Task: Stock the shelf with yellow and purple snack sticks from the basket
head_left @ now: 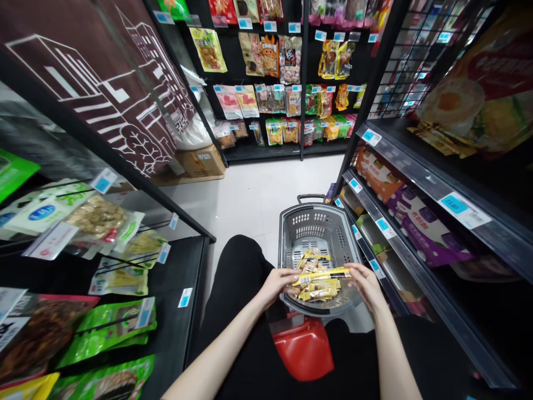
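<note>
Both my hands reach over a grey shopping basket [291, 233] standing on the floor in front of me. My left hand [278, 282] and my right hand [365, 282] each grip one end of a stack of flat yellow snack packets [320, 282], fingers closed on it, just above the basket's near end. More yellow packets [311, 260] lie loose on the basket's bottom. My black-clad knees are on either side.
A red stool [303, 349] is under me. Dark shelves stand close on both sides: green and clear snack bags [106, 325] at left, purple and orange boxes [420, 228] at right. Pale floor [250, 194] runs ahead to a rack of hanging packets [275, 72]. A cardboard box [200, 161] sits at far left.
</note>
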Demonstrator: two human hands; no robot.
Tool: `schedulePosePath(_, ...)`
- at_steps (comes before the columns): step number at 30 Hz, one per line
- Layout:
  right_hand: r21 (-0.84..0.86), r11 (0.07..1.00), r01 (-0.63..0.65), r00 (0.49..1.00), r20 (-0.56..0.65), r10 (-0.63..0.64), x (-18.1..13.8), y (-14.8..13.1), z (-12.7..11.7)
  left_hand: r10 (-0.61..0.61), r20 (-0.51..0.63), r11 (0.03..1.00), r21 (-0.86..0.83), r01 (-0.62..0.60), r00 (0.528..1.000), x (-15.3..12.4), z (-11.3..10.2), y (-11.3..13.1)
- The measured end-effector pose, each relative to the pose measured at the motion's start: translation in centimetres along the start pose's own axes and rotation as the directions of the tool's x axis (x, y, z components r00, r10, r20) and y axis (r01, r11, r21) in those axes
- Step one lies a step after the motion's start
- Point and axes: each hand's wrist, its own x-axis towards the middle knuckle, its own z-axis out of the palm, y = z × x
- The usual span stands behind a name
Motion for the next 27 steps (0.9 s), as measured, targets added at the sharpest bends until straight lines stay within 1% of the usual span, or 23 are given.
schedulePosePath(5,-0.076,0.996,0.041,0.999,0.012,-0.040,0.2,0.7,-0.5,0.047,-0.019,0.998,-0.041,-0.048,0.999,0.1,-0.3,-0.1)
schedulePosePath(8,-0.127,0.990,0.054,0.999,0.006,-0.053,0.5,1.2,-0.9,0.029,-0.017,0.998,-0.057,-0.030,0.999,0.1,-0.4,-0.1)
schedulePosePath(11,-0.103,0.992,0.068,0.998,-0.004,-0.069,0.6,1.5,-1.0,0.012,-0.009,0.992,-0.128,-0.013,1.000,0.1,-0.4,0.0)
schedulePosePath(14,-0.086,0.994,0.073,0.997,0.014,-0.072,0.6,1.3,-0.7,0.015,-0.010,0.980,-0.198,-0.016,1.000,0.2,-0.5,0.0)
schedulePosePath(17,-0.182,0.976,0.119,0.993,0.040,-0.113,0.5,0.9,-0.4,0.019,-0.040,0.979,-0.201,-0.026,0.999,0.4,-0.5,-0.2)
schedulePosePath(20,-0.347,0.909,0.229,0.973,0.064,-0.221,0.4,0.7,-0.2,0.021,-0.084,0.986,-0.161,-0.034,0.996,0.5,-0.5,-0.3)
schedulePosePath(22,-0.432,0.855,0.288,0.957,0.107,-0.268,0.5,0.9,-0.1,0.013,-0.109,0.993,-0.115,-0.026,0.994,0.5,-0.5,-0.2)
schedulePosePath(24,-0.531,0.785,0.319,0.947,0.152,-0.282,0.8,1.3,0.1,0.001,-0.122,0.999,-0.039,-0.006,0.993,0.5,-0.4,-0.2)
schedulePosePath(27,-0.685,0.645,0.338,0.939,0.197,-0.282,1.1,1.9,1.0,-0.011,-0.122,0.995,0.101,0.023,0.993,0.7,-0.4,-0.2)
